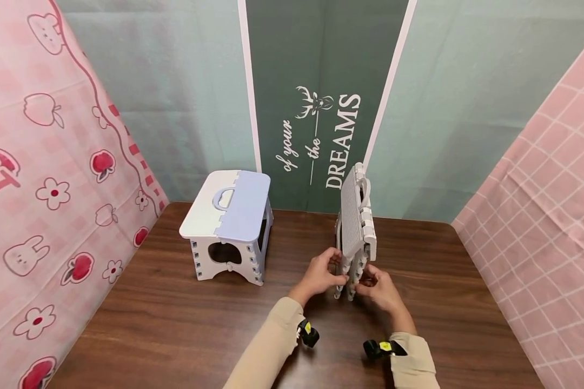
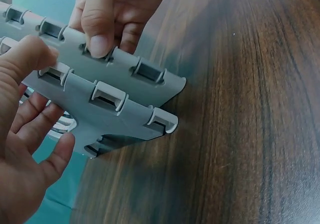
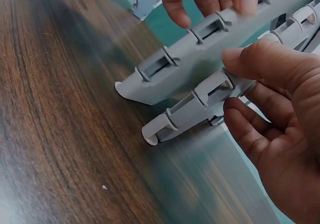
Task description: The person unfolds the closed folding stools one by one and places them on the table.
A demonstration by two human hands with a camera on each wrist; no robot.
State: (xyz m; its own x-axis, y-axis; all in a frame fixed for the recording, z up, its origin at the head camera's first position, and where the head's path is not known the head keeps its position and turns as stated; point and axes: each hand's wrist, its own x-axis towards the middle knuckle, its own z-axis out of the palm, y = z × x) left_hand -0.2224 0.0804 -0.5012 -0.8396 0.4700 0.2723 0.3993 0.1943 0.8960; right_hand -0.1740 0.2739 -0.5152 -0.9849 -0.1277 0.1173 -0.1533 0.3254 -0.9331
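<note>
A grey folding stool (image 1: 354, 224) stands partly folded on the table, its top tilted steeply upright and its two leg panels a narrow gap apart. My left hand (image 1: 323, 273) holds the edge of the left leg panel (image 2: 112, 101), thumb on the hinged edge and fingers behind it. On the other side, my right hand (image 1: 382, 289) pinches the right leg panel (image 3: 187, 109) between thumb and fingers. The lower ends of both panels come down close to the wood. An unfolded white and blue folding stool (image 1: 231, 216) stands to the left, untouched.
The dark wooden table (image 1: 151, 319) lies under both stools. A green cloth backdrop (image 1: 316, 70) with white lettering hangs behind it. Pink patterned cloths hang at the left (image 1: 68, 216) and right (image 1: 540, 205) sides.
</note>
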